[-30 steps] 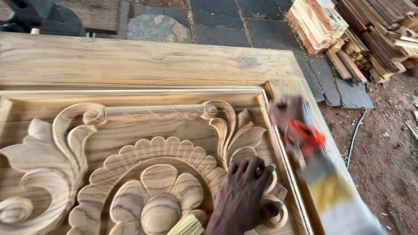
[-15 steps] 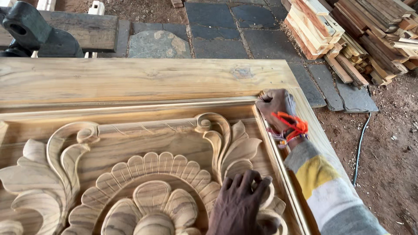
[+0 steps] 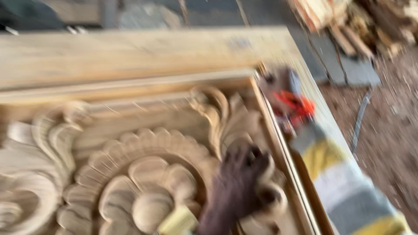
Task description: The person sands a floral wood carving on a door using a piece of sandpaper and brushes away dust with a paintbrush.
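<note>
A large carved wooden panel (image 3: pixel 130 143) with a flower and scrolling leaves fills the blurred view. My left hand (image 3: pixel 244 182) lies on the carved leaf at the lower right, fingers spread, holding nothing. A pale yellow thing (image 3: pixel 178 221) shows beside its wrist. My right hand (image 3: pixel 278 89) rests on the panel's raised frame (image 3: pixel 270 126) near its upper right corner. Something orange (image 3: pixel 294 106) sits at the wrist, above a sleeve (image 3: pixel 344 187) striped yellow and grey. The blur hides whether that hand grips anything.
A broad plank (image 3: pixel 130 52) lies along the panel's far side. Stacked timber offcuts (image 3: pixel 344 21) sit at the upper right, on stone slabs (image 3: pixel 348 69). A dark cable (image 3: pixel 359 122) runs over bare earth to the right.
My right hand has slid a little along the frame toward the corner. The left hand has stayed on the carved leaf. The view has shaken and blurred.
</note>
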